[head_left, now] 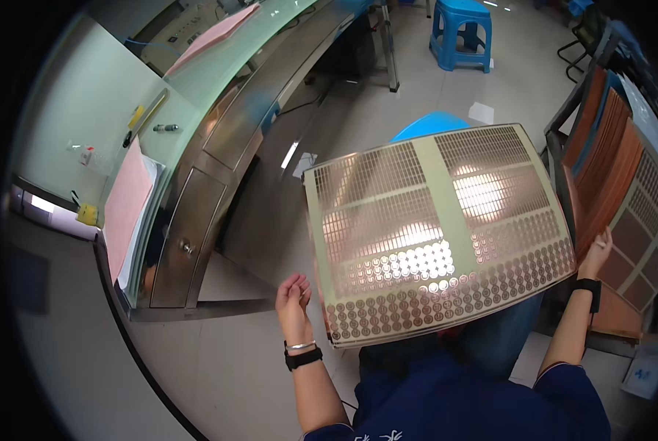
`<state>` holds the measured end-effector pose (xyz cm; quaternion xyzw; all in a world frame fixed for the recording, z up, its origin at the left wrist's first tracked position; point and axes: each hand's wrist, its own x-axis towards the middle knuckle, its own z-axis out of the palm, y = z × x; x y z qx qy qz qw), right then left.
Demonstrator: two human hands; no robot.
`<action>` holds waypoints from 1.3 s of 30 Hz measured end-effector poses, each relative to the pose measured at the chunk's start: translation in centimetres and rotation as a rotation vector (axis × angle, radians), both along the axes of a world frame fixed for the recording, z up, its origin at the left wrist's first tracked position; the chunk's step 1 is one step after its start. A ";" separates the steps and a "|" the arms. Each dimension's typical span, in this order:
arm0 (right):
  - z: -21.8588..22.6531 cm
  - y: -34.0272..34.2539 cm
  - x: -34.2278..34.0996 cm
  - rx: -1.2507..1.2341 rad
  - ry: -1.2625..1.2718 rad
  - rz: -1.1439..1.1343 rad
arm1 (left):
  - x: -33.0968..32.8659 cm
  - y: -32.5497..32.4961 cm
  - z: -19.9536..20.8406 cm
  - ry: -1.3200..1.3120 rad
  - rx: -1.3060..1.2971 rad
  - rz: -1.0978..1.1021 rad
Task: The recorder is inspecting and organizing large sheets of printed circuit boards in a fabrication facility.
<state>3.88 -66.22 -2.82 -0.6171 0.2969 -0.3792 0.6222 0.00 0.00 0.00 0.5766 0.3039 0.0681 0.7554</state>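
A large copper-patterned circuit panel (pixel 440 184), with rows of small rectangles and round pads on a pale green ground, lies across my lap. My left hand (pixel 293 295) is just off its lower left corner, fingers loosely bent and nothing in them. To the right, my right hand (pixel 598 251) grips the near edge of another patterned panel (pixel 626 246), which leans at the front of a stack of copper sheets (pixel 599 184). The fingertips behind that edge are partly hidden.
A glass-topped desk (pixel 196 95) with a metal drawer (pixel 185 239) runs along the left, bearing pink folders (pixel 129 202) and a pen-like tool (pixel 166 128). A blue stool (pixel 461 33) stands far off. A dark rack frame (pixel 560 143) bears the sheets.
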 end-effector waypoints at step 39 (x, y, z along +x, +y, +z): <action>6.3 7.9 -2.1 -0.116 0.204 0.268 | 1.3 -4.5 4.4 -0.299 0.266 0.180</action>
